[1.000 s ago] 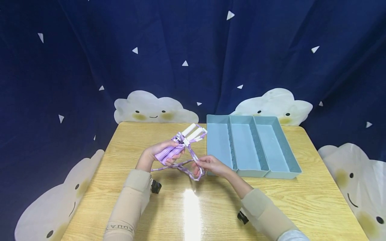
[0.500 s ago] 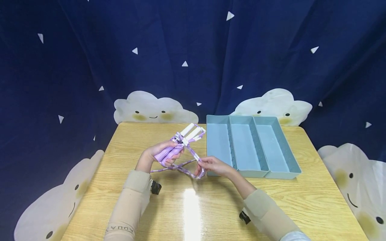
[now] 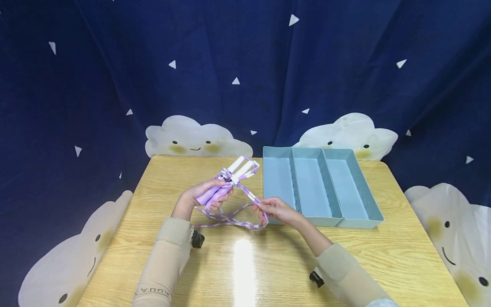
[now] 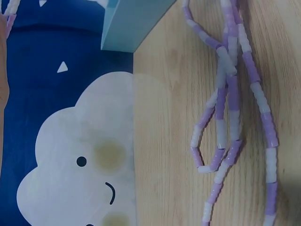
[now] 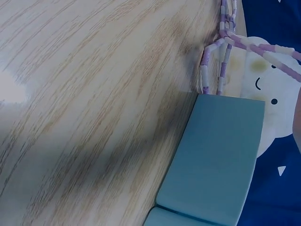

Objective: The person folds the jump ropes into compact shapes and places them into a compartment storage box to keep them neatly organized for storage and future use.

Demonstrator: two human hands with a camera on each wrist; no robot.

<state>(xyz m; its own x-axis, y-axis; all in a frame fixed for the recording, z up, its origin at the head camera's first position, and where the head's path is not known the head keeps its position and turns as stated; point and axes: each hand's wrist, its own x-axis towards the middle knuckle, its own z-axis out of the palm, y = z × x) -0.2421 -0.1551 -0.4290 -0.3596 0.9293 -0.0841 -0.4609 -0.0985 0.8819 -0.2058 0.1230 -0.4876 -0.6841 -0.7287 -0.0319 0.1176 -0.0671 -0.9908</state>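
A jump rope with purple-and-white handles [image 3: 213, 195] and a beaded cord is held above the table. My left hand [image 3: 194, 192] grips both handles together, their white ends pointing up and to the right. Some cord is wound around the handles. With thumb and fingers, my right hand [image 3: 277, 210] pinches the cord to the right of the handles, in front of the blue tray. In the left wrist view, strands of the beaded cord [image 4: 233, 99] hang crossed in loops. The cord [image 5: 256, 47] also crosses the upper right of the right wrist view.
A light blue tray [image 3: 362, 223] with three long compartments stands on the table's right half, close to my right hand. The wooden table [image 3: 184, 277] meets a dark blue curtain [image 3: 215, 51] with white clouds behind and at both sides.
My right hand has moved to the right, drawing the cord with it. The lower loops have shifted and spread. My left hand and the handles have barely moved.
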